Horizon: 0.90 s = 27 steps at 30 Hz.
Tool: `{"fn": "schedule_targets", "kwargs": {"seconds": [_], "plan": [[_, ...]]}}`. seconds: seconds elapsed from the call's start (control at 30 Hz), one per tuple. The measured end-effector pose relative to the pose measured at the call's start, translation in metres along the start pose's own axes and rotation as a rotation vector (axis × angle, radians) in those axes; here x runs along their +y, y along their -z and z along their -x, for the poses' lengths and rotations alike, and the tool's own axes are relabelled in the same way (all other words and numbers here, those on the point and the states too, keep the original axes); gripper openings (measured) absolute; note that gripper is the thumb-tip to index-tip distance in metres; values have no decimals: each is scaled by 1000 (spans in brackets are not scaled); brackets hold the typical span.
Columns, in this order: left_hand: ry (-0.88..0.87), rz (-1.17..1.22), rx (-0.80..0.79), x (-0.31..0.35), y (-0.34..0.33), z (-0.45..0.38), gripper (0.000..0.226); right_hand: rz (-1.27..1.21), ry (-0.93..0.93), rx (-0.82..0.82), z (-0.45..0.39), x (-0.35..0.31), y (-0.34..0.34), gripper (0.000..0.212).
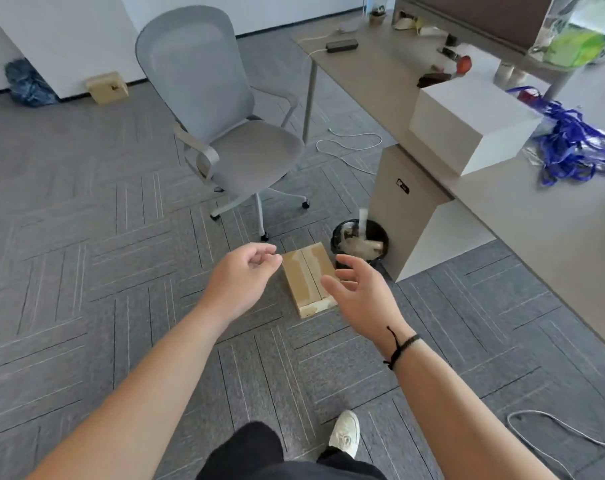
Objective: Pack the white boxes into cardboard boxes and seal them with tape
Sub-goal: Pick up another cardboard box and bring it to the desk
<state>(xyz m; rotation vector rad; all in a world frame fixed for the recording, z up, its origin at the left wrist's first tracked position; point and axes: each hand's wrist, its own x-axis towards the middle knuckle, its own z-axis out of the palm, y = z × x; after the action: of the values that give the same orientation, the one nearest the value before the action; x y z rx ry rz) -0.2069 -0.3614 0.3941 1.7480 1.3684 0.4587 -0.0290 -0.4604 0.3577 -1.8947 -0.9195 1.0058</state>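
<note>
Two hands empty, nothing gripped | left hand fingers loosely curled, right hand fingers spread | both above taped cardboard box lying on carpet | trash bin just behind it | white box on desk, well apart | office chair left of the desk

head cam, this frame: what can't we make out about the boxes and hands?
- Cardboard box on the carpet: its contents, hidden by taped flaps; its right edge, covered by the right hand.
- White box on the desk: closed, so full or empty is unknown.
- Left hand: its palm side faces away; nothing visibly held.
- Tape roll: not in view.
</note>
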Motion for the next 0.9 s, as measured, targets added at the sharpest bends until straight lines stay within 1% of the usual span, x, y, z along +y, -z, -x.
{"fn": "schedule_targets", "kwargs": {"seconds": [0.2,0.3,0.47,0.6,0.77,0.9], "plan": [[50,-11,-38,5,-13,-101,25,-17,-91,-30,-85,2,7,58],[67,-39,-100,1,-25,-161,25,-27,-159,12,-128,12,6,58],[45,-107,-285,-11,-53,-287,27,-122,-342,139,-205,32,-8,56],[-11,-290,-543,-27,-87,-403,28,-231,-549,331,-279,53,-38,57],[-127,-527,-745,-42,-115,-503,33,-376,-738,513,-342,77,-82,61],[-160,-665,-865,-82,-154,-557,34,-471,-872,604,-386,119,-117,65]]}}
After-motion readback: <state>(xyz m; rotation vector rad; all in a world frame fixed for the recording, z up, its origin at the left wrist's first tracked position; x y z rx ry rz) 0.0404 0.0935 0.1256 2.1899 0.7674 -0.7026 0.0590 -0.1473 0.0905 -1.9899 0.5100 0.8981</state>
